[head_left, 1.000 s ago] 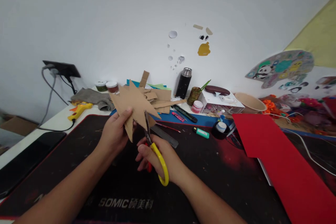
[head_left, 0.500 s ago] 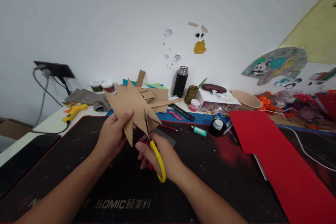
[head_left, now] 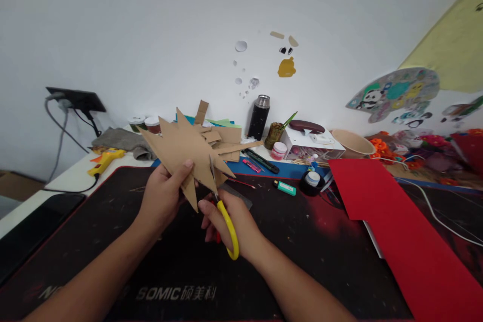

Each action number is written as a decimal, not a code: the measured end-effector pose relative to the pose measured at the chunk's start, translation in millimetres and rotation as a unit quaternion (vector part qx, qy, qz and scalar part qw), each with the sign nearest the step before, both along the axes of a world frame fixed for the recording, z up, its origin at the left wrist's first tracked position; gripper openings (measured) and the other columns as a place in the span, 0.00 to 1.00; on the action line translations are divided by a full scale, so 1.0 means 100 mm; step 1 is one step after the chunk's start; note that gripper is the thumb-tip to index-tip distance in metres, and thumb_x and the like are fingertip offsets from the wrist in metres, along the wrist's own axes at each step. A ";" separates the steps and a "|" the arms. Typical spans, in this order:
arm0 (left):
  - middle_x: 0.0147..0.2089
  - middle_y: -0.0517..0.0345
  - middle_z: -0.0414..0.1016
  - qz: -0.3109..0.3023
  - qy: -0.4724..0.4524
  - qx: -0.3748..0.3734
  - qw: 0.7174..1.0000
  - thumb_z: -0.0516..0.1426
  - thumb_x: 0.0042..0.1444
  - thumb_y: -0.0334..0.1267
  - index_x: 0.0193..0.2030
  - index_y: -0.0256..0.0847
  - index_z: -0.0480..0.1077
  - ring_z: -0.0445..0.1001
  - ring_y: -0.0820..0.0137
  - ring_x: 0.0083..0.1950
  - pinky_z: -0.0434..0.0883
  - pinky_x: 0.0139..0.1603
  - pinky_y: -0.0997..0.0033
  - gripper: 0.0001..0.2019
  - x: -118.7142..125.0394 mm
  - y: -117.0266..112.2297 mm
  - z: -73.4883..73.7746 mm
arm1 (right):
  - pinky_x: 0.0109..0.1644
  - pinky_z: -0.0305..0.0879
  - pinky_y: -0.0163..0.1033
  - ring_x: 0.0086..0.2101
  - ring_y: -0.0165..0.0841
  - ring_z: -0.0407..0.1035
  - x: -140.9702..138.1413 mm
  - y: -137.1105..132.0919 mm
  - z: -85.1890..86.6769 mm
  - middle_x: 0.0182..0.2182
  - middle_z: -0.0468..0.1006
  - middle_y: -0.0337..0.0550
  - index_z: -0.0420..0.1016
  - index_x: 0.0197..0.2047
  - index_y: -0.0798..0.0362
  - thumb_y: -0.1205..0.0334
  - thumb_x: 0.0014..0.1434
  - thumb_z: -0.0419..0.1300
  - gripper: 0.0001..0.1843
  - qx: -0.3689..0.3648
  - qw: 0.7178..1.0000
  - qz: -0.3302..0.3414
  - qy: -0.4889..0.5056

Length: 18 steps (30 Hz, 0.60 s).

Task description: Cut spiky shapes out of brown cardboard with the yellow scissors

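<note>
My left hand [head_left: 162, 196] grips a spiky, star-like piece of brown cardboard [head_left: 181, 148] from below, thumb on its front face, holding it up above the black desk mat [head_left: 287, 241]. My right hand [head_left: 230, 221] is closed through the yellow handles of a pair of scissors [head_left: 222, 206]. The scissor blades point upward and bite into the cardboard's right edge, between two of its points.
Cardboard scraps [head_left: 224, 141] are piled behind, near a black flask [head_left: 259, 117] and small jars [head_left: 279, 151]. A red sheet [head_left: 396, 221] covers the mat's right side. A yellow glue gun [head_left: 105, 160], grey cloth [head_left: 121, 140] and wall socket [head_left: 75, 99] sit at left. A green lighter [head_left: 286, 188] and tape roll [head_left: 311, 182] lie mid-desk.
The cardboard has turned and shifted a little to the left in my left hand. The scissors stay in the cut on its right edge, blades further into the cardboard.
</note>
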<state>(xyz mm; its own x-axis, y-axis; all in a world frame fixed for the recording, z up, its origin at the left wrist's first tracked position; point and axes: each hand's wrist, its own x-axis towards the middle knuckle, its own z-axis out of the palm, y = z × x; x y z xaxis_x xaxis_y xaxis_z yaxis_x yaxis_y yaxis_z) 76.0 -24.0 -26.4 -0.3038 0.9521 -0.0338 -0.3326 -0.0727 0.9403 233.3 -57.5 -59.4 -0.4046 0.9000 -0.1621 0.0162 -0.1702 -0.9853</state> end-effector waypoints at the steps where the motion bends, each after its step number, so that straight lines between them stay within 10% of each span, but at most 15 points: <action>1: 0.24 0.59 0.76 -0.001 0.004 -0.003 1.000 0.74 0.51 0.44 0.35 0.40 0.77 0.73 0.68 0.20 0.70 0.19 0.71 0.14 0.00 0.00 0.00 | 0.21 0.62 0.30 0.19 0.28 0.71 0.00 0.00 0.00 0.25 0.75 0.32 0.71 0.44 0.50 0.38 0.69 0.66 0.23 0.002 1.000 -0.001 -0.007; 18: 0.25 0.61 0.77 0.023 0.055 0.016 0.998 0.73 0.53 0.45 0.37 0.42 0.75 0.71 0.70 0.20 0.67 0.19 0.73 0.15 0.01 0.00 -0.06 | 0.16 0.56 0.29 0.14 0.26 0.62 -0.01 0.00 0.03 0.18 0.68 0.27 0.69 0.41 0.48 0.43 0.71 0.66 0.19 -0.016 0.997 -0.022 -0.074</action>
<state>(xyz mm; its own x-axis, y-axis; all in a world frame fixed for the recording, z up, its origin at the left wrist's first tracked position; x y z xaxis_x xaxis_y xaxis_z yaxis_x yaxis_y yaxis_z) 77.3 -24.1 -32.5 -0.3481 0.9369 0.0322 -0.2222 -0.1158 0.9681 231.9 -57.4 -56.3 -0.3338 0.9101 -0.2454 0.1525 -0.2048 -0.9669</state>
